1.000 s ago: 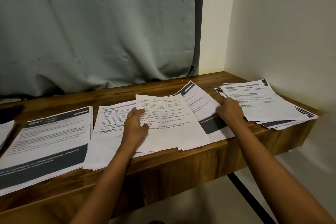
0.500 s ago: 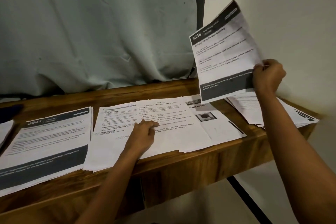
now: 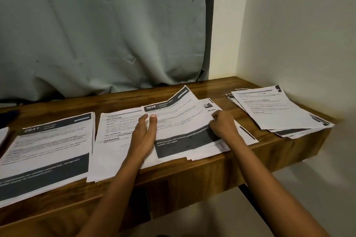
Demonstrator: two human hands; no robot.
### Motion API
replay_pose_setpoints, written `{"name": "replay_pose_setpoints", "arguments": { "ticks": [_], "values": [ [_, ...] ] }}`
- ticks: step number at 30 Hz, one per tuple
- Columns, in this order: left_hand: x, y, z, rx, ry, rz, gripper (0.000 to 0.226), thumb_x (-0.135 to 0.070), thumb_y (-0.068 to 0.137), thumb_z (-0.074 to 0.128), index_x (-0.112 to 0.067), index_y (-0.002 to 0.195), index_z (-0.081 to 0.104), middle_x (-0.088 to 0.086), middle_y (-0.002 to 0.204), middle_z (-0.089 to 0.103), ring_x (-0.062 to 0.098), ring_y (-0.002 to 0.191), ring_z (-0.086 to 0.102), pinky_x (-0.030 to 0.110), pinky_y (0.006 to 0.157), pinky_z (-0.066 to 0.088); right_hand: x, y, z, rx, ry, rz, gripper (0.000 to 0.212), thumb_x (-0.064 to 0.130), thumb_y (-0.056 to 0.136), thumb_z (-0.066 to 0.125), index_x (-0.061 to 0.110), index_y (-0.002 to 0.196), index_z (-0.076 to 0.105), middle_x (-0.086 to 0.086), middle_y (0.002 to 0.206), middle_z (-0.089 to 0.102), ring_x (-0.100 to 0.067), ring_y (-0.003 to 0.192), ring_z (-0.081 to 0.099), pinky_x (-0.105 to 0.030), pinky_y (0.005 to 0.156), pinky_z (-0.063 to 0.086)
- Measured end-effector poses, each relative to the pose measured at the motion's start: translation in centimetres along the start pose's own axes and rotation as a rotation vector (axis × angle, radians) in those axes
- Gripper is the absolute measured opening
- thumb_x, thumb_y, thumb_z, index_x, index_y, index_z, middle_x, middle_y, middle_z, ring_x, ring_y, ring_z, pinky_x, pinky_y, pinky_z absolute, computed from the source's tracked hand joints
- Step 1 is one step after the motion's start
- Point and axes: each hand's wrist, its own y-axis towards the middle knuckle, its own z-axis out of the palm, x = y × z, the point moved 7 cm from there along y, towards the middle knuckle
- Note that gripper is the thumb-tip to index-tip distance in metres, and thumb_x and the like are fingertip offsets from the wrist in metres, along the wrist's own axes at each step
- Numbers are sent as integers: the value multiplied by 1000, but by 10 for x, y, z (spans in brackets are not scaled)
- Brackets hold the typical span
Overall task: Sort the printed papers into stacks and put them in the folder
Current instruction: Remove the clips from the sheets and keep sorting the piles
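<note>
Far to the left of the fingers we see a stack of papers [image 3: 48,150] headed 2641, with a dark band across its bottom, lying flat on the wooden desk [image 3: 212,86]. Just left of the left hand's fingers lies a second stack [image 3: 113,140], plain white with lines of print. The left hand [image 3: 143,136] rests across it. Its fingers [image 3: 152,121] are straight and pressed together, their tips on the left edge of the sheet [image 3: 179,121] numbered 3638. That sheet lies between the two hands on a middle pile, its far corner curled up. At its right edge the right hand [image 3: 223,127] is curled, thumb and forefinger pinching the paper. Just beyond those fingers we make out a photo page [image 3: 209,106] peeking from under the sheet. Well to the right of them, a fanned stack [image 3: 277,109] sits by the wall [image 3: 298,34]. Behind the desk hangs a grey curtain [image 3: 96,34].
</note>
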Motion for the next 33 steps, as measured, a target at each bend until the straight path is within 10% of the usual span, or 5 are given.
{"name": "replay_pose_setpoints", "arguments": {
  "ticks": [5, 18, 33],
  "values": [
    [4, 5, 1, 3, 200, 93, 72, -38, 86, 68, -21, 146, 32, 5, 150, 38, 26, 136, 36, 40, 107, 34, -3, -1, 24, 29, -95, -34, 16, 13, 90, 59, 3, 101, 63, -15, 108, 64, -28, 102, 59, -26, 75, 42],
    [11, 12, 9, 68, 391, 130, 63, -26, 88, 67, -17, 144, 39, 10, 153, 31, 25, 142, 26, 39, 115, 26, -66, 38, -19, -100, -343, 216, 59, 46, 80, 70, 5, 120, 56, -16, 128, 53, -35, 120, 46, -42, 97, 42],
    [5, 7, 2, 4, 359, 119, 63, -17, 86, 70, -14, 142, 42, 10, 152, 33, 25, 142, 26, 34, 113, 24, -72, 36, -38, -304, -148, 196, 26, 14, 81, 71, 5, 105, 64, -16, 107, 63, -34, 98, 61, -37, 79, 51]
  ]
}}
